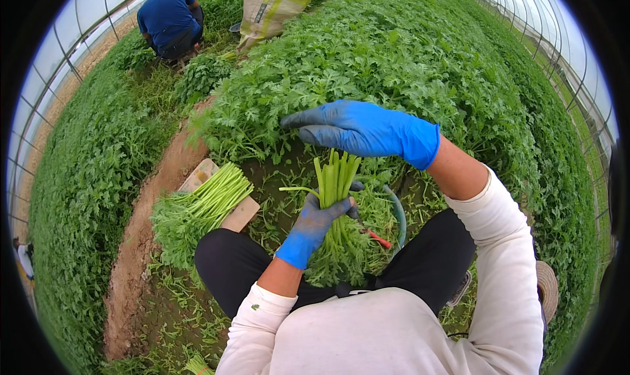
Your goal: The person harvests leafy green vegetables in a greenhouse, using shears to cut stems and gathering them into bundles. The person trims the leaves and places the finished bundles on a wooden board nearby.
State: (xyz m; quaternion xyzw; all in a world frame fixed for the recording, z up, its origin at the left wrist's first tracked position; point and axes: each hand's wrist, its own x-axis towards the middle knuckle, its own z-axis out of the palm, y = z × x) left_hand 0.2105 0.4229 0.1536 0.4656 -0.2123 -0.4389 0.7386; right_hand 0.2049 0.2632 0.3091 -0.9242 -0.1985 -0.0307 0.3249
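My left hand, in a dirt-stained blue glove, grips a bunch of leafy greens upside down. Its cut stems point up and its leaves hang between my knees, with one stem sticking out to the left. Just over the stem ends, my right hand is held flat in a blue glove, its long fingers straight and nothing in its grasp. Whether the palm touches the stems cannot be told. A tool with a red handle is partly hidden behind the bunch. Beside my left knee, more cut greens lie across a pale board.
Dense rows of growing greens stand ahead and on both sides. A bare soil strip runs at left. Ahead are a large sack and a crouching person. A greenish curved band lies by my right knee; a tied bunch lies lower left.
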